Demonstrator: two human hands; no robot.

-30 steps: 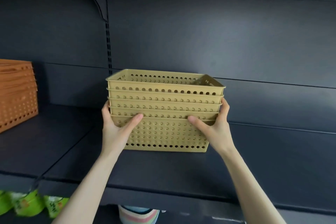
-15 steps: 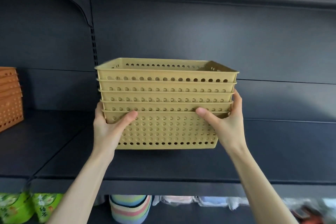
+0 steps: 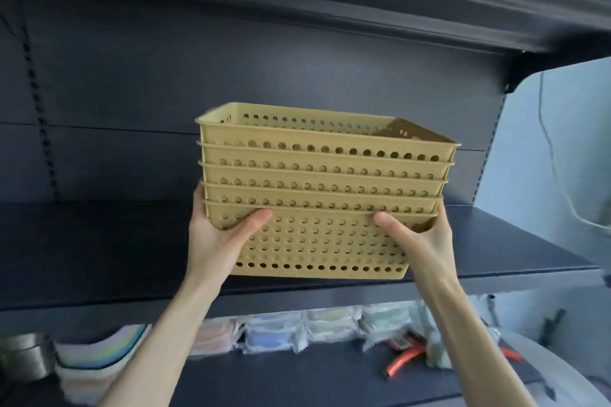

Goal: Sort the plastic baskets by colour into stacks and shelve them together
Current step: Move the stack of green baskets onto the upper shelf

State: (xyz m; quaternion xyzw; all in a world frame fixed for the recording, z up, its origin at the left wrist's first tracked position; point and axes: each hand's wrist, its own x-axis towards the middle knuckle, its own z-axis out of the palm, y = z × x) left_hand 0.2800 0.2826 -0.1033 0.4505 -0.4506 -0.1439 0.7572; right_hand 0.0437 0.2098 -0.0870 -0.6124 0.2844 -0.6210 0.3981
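Fingers of the left hand [image 3: 215, 238] and right hand [image 3: 421, 238] hide behind the yellow basket stack [image 3: 324, 172]. Packets [image 3: 294, 329] at the lower shelf's [image 3: 297, 380] back edge are blurred.

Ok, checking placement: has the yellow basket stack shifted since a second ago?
Yes: the yellow basket stack moved right, away from the slotted upright.

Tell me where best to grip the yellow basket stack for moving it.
Take the yellow basket stack at its two ends, under the lowest basket's flared rim, as the left hand and right hand do, one from each side. The rim gives a ledge, and holding the bottom basket carries all five.
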